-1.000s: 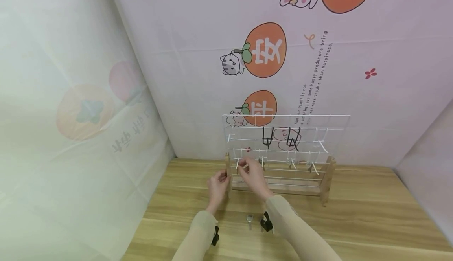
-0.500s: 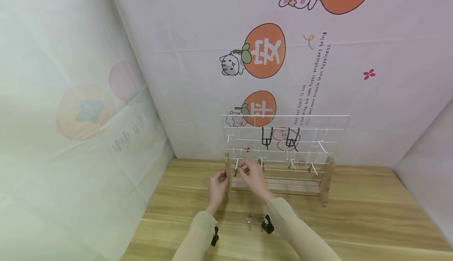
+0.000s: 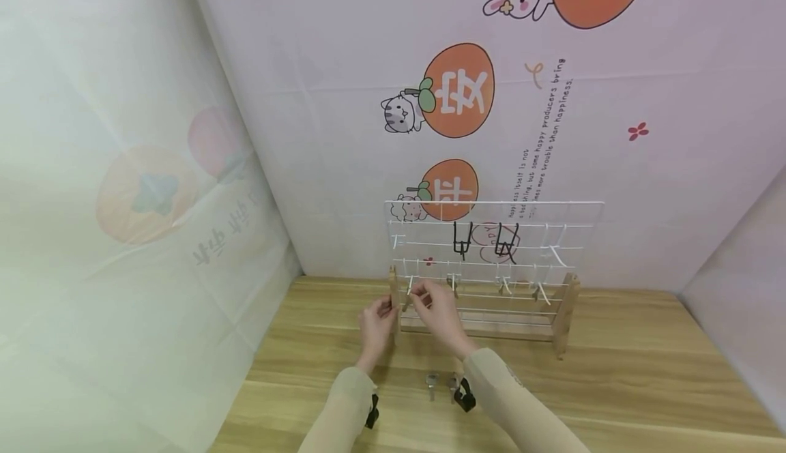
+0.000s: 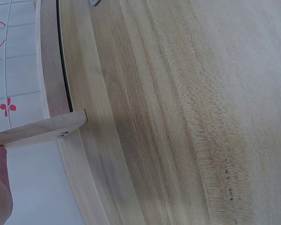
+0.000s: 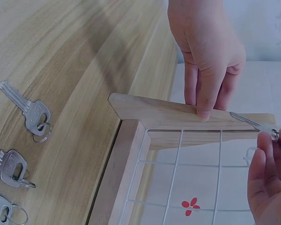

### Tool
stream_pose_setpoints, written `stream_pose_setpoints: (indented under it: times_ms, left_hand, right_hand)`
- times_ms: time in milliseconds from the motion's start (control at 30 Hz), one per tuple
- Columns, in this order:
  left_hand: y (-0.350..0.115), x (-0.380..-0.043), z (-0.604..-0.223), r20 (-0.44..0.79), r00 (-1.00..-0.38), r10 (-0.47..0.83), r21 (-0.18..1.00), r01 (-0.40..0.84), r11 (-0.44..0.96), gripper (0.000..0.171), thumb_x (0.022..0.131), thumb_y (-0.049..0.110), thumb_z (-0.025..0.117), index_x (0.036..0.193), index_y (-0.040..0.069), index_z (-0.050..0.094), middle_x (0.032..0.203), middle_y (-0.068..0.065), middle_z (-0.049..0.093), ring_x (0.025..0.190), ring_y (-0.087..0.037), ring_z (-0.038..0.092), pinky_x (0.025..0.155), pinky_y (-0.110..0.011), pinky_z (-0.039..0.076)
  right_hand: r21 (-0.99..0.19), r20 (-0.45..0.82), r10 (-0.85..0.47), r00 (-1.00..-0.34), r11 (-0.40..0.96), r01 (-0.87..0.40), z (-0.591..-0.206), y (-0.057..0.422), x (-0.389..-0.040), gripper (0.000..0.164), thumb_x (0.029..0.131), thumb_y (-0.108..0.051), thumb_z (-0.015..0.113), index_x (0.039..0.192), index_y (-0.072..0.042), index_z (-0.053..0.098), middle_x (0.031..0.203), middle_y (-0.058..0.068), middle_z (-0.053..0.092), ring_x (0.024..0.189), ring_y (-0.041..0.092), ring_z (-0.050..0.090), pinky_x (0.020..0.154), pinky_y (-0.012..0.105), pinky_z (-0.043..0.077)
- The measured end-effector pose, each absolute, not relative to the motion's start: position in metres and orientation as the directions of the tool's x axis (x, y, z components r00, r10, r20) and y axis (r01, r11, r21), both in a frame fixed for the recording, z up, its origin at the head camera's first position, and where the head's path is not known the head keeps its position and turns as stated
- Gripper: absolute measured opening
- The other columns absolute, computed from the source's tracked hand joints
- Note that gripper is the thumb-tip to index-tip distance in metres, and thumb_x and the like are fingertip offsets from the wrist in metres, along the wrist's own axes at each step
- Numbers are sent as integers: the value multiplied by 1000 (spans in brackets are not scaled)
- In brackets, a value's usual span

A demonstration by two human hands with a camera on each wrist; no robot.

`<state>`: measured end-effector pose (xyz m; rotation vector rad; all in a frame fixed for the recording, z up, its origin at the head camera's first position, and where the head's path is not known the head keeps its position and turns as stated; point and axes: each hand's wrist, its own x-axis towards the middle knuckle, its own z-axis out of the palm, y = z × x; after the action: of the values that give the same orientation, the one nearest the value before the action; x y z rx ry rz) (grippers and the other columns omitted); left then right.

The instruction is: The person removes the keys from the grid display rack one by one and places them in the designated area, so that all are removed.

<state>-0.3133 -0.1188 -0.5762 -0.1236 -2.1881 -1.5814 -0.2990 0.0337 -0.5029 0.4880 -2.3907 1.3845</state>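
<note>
In the head view my left hand grips the left wooden post of a white wire grid rack, with the thumb on one face of it. My right hand is at the leftmost lower white hook. In the right wrist view its fingertips pinch a silver key near its head, the blade pointing toward the post. The hook there is partly hidden by the fingers. Other keys hang from the white hooks farther right in the same row.
Several loose silver keys with rings lie on the wooden table, among them one key and another key. Two black hooks and more white hooks sit higher on the grid. A printed cloth hangs behind the rack.
My right hand has shifted very slightly downward at the hook, and more of the key shows below it. The left hand stays on the post.
</note>
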Motion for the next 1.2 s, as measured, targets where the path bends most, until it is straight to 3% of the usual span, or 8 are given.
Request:
stream_pose_setpoints:
  times_ms: [500, 1200]
  left_hand:
    - [-118, -314, -577, 417, -890, -186, 875, 338, 345, 18, 85, -6, 71, 103, -9, 70, 103, -28, 73, 94, -39, 74, 81, -33, 65]
    - [-118, -308, -570, 327, -929, -172, 909, 260, 325, 22, 88, -3, 70, 110, -7, 69, 108, -27, 72, 100, -38, 73, 84, -33, 65]
  right_hand:
    - [-755, 474, -147, -868, 440, -487, -497, 36, -292, 5, 89, 0, 68, 91, -5, 67, 82, 6, 71, 63, 6, 61, 57, 14, 55]
    - [-742, 458, -209, -864, 445, -501, -499, 56, -271, 9, 87, 2, 68, 89, -7, 66, 81, 6, 70, 64, 4, 58, 57, 14, 55]
